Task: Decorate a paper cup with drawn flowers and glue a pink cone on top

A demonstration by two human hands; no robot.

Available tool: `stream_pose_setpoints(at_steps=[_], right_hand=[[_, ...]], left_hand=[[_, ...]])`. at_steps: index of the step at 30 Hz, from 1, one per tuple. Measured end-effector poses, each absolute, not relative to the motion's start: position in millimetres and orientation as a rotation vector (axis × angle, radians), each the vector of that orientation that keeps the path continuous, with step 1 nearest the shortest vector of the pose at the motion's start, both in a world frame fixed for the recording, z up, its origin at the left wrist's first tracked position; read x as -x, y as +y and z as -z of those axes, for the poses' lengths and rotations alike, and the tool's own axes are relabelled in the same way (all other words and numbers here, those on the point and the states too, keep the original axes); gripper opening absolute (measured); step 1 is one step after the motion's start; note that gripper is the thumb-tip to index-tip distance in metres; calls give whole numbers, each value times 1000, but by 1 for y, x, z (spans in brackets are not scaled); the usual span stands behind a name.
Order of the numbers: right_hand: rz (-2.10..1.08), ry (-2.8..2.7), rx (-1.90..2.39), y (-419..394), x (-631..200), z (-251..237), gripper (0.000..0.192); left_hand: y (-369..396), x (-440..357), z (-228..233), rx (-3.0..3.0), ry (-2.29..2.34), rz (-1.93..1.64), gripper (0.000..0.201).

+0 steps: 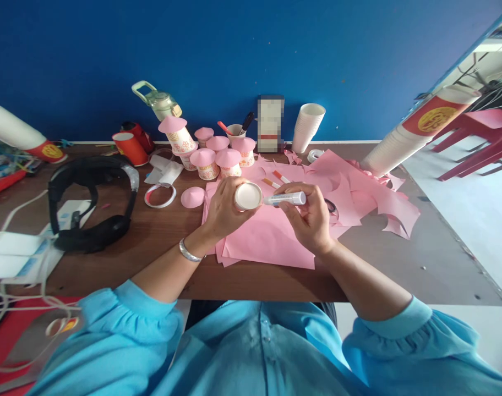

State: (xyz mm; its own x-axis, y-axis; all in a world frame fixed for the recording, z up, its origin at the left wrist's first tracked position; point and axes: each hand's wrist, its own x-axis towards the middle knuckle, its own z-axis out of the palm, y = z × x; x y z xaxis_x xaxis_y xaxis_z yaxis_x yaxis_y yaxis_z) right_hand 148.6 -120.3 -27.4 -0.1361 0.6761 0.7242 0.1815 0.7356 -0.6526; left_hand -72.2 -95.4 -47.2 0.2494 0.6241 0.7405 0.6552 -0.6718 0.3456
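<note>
One blue wall (201,44) backs the whole scene, and up against it runs the brown tabletop (160,234). Pink paper sheets (267,242) spread over its middle and right, with ragged offcuts farther out. Away on the right rises a long, red-banded sleeve of white paper cups (416,132); over on the left lies a black headband (92,242). And look beyond the hands: a cluster of patterned paper cups (203,165), pink cones on top!

Now the hands themselves, both above the pink paper. The left hand (226,206), fingers curled round the side, grips a paper cup (248,196), its round white end facing the person. The right hand (311,217) has its fingers pinched on a slim glue tube (290,198), pointed straight at that cup's edge; whether the tip touches, I can't tell. To the left, a tape roll (162,204) lies flat, with one loose pink cone (192,197) just beside it.
</note>
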Motion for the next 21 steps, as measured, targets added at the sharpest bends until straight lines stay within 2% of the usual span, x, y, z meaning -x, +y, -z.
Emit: stream_pose_setpoints(at_steps=[5, 11, 16, 21], right_hand=[[-459, -1732, 634, -122, -146, 24, 14], [-457, -1741, 698, -121, -149, 25, 12], [-445, -1712, 601, -123, -146, 23, 19], [-376, -1791, 585, -126, -144, 21, 24]], left_hand=[[-95, 72, 51, 2477, -1293, 1374, 40], [-94, 73, 51, 2420, -1329, 1412, 49], [-94, 71, 51, 2387, -1295, 1419, 44], [-94, 72, 50, 2426, -1265, 1368, 49]])
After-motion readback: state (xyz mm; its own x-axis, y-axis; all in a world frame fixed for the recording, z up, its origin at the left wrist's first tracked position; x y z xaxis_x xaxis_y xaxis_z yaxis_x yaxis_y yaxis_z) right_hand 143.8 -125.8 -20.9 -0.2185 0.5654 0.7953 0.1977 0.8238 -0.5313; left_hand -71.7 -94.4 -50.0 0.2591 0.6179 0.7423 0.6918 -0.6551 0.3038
